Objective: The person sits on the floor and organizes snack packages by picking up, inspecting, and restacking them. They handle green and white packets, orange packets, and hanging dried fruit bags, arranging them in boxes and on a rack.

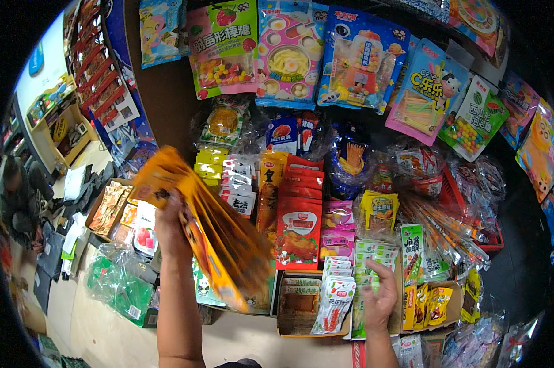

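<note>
My left hand [170,230] grips a fanned bunch of long orange snack packets [199,198], blurred at their lower right end. The bunch slants over the display, hiding some of what lies under it. My right hand [379,296] is empty, its fingers apart, over a stack of green-and-white packets [364,257]; whether it touches them I cannot tell. White packets with red and green print [333,303] lean in a cardboard box [304,331] left of that hand. Between the hands stand red snack packets [300,225] in a row, beside a tall orange packet [271,193].
Large candy bags [364,60] hang along the dark back panel. Yellow pouches [428,308] sit in a box at the right, below a fan of thin stick packets [442,225]. At the left lies a green plastic-wrapped pack [116,285]. A person [17,202] is at the far left.
</note>
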A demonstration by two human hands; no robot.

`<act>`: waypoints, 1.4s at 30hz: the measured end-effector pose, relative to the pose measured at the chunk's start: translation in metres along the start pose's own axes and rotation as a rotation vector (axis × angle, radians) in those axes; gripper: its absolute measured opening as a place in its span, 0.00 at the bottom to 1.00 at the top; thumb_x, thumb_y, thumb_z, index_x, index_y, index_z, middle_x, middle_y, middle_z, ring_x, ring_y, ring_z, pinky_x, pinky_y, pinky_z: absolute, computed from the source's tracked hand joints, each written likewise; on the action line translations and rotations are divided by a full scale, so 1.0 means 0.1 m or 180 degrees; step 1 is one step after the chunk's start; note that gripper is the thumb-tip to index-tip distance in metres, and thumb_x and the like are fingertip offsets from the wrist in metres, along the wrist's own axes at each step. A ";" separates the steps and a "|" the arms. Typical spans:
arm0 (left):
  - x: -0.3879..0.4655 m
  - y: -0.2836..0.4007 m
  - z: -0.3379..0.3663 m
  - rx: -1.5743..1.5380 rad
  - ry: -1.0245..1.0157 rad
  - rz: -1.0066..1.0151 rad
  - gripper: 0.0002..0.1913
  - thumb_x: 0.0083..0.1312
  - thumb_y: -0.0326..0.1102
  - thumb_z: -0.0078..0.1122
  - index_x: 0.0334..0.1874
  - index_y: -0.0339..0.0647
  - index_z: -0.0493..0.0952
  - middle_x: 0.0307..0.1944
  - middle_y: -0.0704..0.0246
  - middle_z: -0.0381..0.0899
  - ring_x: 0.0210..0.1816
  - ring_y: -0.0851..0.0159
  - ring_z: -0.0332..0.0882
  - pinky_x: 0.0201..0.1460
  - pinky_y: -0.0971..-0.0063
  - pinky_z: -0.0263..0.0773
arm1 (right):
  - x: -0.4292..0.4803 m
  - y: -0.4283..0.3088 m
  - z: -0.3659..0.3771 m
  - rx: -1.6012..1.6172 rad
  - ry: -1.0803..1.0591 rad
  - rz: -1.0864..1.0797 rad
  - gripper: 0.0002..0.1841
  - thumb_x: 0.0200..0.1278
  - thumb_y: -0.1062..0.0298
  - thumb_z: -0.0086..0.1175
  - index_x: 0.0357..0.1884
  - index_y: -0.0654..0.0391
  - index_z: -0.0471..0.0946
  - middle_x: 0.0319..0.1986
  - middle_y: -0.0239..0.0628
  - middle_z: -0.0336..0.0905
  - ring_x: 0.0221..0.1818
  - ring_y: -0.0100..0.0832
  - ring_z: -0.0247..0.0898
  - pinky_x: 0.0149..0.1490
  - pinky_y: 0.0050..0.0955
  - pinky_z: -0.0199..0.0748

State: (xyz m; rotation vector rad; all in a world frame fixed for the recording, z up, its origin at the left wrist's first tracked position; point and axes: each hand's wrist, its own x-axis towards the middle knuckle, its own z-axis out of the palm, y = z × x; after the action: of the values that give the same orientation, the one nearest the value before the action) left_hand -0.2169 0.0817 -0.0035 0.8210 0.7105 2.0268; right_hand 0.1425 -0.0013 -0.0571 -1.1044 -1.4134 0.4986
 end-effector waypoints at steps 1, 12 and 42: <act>-0.15 0.01 0.02 0.0089 0.0162 -0.0177 0.15 0.68 0.37 0.58 0.53 0.38 0.73 0.41 0.69 0.80 0.43 0.66 0.80 0.48 0.71 0.76 | 0.10 -0.19 0.15 0.0112 -0.0484 -0.0066 0.31 0.57 0.52 0.64 0.56 0.63 0.71 0.51 0.47 0.76 0.57 0.42 0.70 0.66 0.39 0.62; -1.13 -0.79 0.57 0.0422 -0.0506 -0.1413 0.09 0.71 0.30 0.55 0.48 0.33 0.79 0.40 0.72 0.82 0.38 0.75 0.77 0.42 0.79 0.72 | -0.27 -0.24 0.72 0.1120 -0.1987 0.1788 0.51 0.49 0.54 0.73 0.69 0.64 0.54 0.60 0.46 0.63 0.64 0.38 0.61 0.68 0.37 0.60; -1.61 -1.32 0.25 -0.3129 -0.0919 -0.3837 0.30 0.69 0.52 0.47 0.66 0.36 0.67 0.59 0.55 0.75 0.57 0.54 0.75 0.63 0.57 0.70 | -0.11 -0.49 0.40 -0.0592 -0.1229 0.1019 0.34 0.56 0.61 0.69 0.62 0.65 0.68 0.51 0.43 0.74 0.46 0.30 0.74 0.39 0.26 0.78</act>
State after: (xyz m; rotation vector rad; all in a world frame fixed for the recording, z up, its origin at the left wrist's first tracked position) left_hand -0.0623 0.0176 -0.1302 0.0001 -0.0695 0.8814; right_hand 0.0873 -0.0202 -0.0302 -1.4521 -1.6472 0.8583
